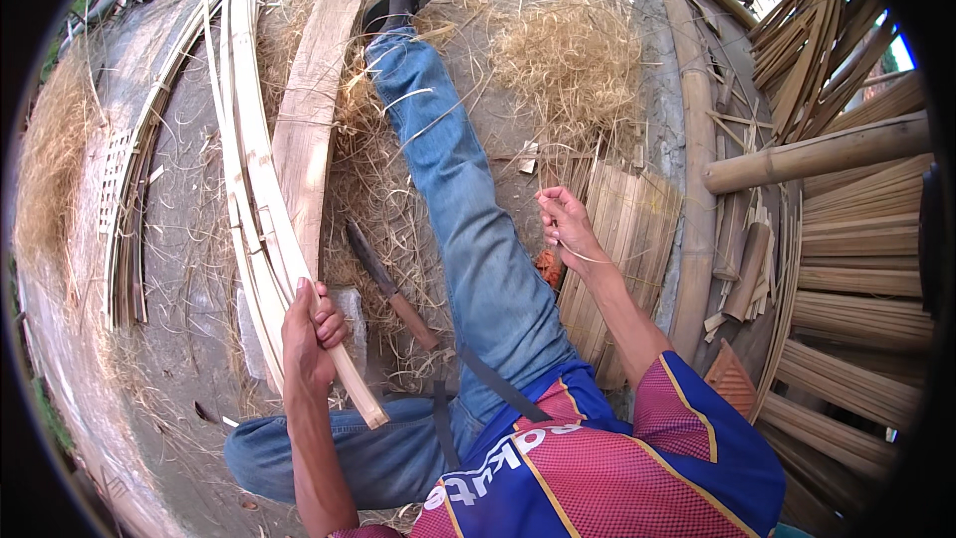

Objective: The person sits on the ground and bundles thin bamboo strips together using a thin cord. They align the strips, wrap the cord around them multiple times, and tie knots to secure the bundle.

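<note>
Bamboo strips (249,139) run lengthwise through the gripping left hand (312,334) toward eleven o'clock — right hand (570,224), fingertips pinched, farther off at two.

Grey floor (187,364) (sunlit at left); bamboo poles (817,153) at right.

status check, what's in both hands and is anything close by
Left hand closed around long pale strip. Right hand pinching thin strand. Knife lying between strip and outstretched leg.
</note>
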A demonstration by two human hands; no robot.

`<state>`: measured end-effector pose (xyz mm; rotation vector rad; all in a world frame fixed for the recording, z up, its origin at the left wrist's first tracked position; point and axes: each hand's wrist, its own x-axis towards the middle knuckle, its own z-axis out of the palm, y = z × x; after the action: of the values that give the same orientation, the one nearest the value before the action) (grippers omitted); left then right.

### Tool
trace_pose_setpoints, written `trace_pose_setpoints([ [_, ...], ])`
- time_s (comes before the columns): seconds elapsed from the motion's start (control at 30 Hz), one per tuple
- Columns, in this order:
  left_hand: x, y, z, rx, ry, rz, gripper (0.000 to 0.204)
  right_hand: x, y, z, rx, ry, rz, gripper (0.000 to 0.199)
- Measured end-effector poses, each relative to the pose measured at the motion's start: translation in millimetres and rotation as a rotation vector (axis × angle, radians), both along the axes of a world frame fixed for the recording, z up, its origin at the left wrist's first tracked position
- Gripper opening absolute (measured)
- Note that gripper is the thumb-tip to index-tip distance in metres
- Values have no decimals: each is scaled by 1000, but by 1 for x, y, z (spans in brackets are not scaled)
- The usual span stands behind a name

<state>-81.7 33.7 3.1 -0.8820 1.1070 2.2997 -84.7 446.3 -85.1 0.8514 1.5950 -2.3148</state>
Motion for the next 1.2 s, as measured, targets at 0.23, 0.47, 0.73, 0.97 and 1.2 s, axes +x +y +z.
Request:
trace_pose_setpoints([
  [0.23,1,1,5,3,-1,18,29,-23,7,2,145,190,-108,23],
  [0.47,1,0,2,10,17,11,28,-45,62,-5,602,182,91,21],
  [0.73,1,-3,-6,-57,-21,-15,32,-41,22,-3,513,132,66,18],
  [0.97,2,-4,-5,-43,-12,-8,31,-93,-2,-1,865,299,271,20],
  [1.2,4,-7,-2,-79,8,-5,32,-142,-32,12,858,372,455,18],
])
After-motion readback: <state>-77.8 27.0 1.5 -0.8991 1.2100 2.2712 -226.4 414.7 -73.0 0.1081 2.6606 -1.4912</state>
